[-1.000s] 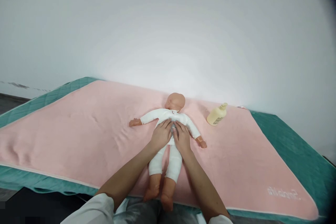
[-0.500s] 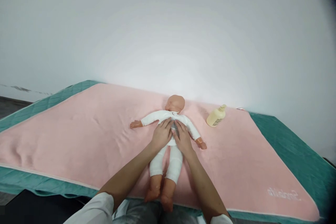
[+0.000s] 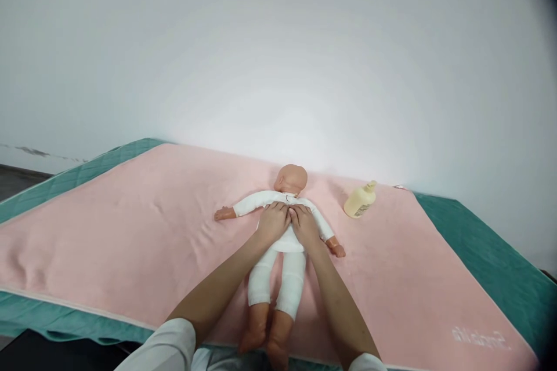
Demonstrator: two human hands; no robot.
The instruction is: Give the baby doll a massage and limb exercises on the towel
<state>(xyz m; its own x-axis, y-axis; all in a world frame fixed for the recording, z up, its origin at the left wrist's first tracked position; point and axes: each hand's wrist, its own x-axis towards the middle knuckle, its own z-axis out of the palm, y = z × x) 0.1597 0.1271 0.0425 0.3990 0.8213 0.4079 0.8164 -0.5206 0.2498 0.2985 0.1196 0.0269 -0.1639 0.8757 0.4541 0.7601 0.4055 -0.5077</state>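
Atop the doll (image 3: 289, 242), left hand (image 3: 274, 221) and right hand (image 3: 305, 226), fingers (image 3: 273, 207) bent, grip unclear, torso (image 3: 290, 242) partly hidden.

Two hands (image 3: 275, 223) (image 3: 305, 226), one doll (image 3: 289, 242), one pump bottle (image 3: 359, 202), one pink blanket (image 3: 391, 278), seemingly one green cover (image 3: 491, 249).

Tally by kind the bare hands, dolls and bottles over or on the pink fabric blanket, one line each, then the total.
Bare hands: 2 (left hand, right hand)
Bald doll in white clothes: 1
Pale yellow bottle with a narrow top: 1
Total: 4
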